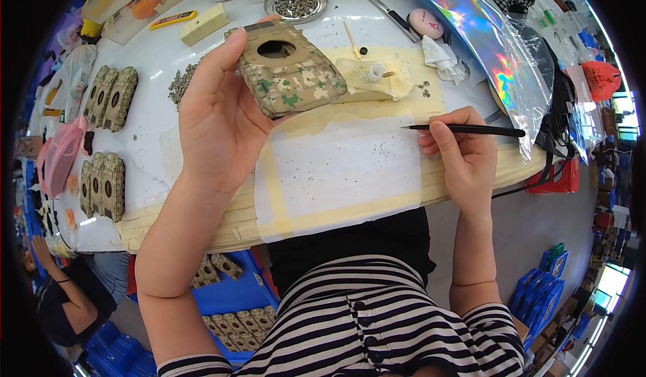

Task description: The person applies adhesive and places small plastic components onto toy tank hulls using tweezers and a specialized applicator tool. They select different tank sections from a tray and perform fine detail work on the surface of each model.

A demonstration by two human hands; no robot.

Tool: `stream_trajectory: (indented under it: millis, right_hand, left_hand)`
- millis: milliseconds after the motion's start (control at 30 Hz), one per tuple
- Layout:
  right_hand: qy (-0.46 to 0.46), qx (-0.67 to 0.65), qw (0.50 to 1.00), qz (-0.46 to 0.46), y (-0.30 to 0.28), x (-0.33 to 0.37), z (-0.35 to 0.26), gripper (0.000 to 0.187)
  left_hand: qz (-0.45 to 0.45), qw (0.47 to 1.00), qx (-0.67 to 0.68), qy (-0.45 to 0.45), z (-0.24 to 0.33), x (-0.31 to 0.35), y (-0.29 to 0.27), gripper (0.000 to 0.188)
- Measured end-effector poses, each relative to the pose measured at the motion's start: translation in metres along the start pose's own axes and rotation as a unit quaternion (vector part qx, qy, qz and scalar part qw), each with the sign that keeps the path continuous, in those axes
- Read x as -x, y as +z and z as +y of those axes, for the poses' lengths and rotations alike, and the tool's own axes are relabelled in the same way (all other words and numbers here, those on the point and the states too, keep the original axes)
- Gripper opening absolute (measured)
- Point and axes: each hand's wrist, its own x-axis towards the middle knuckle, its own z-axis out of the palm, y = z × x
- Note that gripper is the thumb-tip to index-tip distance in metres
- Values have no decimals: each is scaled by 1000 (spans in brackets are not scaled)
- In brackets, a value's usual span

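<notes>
My left hand (219, 118) holds up a hollow camouflage model vehicle hull (293, 74), its thumb on the near edge and the other fingers partly hidden beneath. A round dark opening shows in the hull's top. Over the right side of the white work sheet (336, 175), my right hand (464, 152) grips a slim black pointed tool (481, 129) between thumb and fingers. Its fine tip points left, apart from the hull; whether it is tweezers or a brush I cannot make out. Several tiny specks lie on the sheet below.
A small white cup (376, 73) with a stick stands on a taped pad. Farther back are a round metal dish (296, 4) of small parts and a knife (387, 14). Camouflage hulls (108, 185) line the left; iridescent film (478, 41) lies right. A co-worker's arm (67, 286) shows lower left.
</notes>
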Motion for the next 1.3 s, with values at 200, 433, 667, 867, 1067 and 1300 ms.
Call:
stream_trajectory:
  millis: [200,433,667,867,1067,1300]
  right_hand:
    - [-1,6,1000,-4,0,0,0,10]
    - [-10,0,1000,3,-2,0,0,10]
    - [-85,-48,995,3,-2,-9,-28,10]
    - [-234,-65,966,-87,27,-28,-79,14]
    - [-264,-7,949,-173,50,-52,-92,9]
    - [-253,-10,946,-202,58,-56,-89,8]
  left_hand:
    - [-2,1000,6,-4,1,0,-1,50]
    - [14,1000,-2,-2,-1,0,2,50]
    - [-3,999,-37,-13,-1,0,3,50]
    - [-2,998,-48,-40,1,1,8,48]
    - [-31,998,-14,-59,6,0,5,41]
    - [-25,997,-28,-61,6,3,10,50]
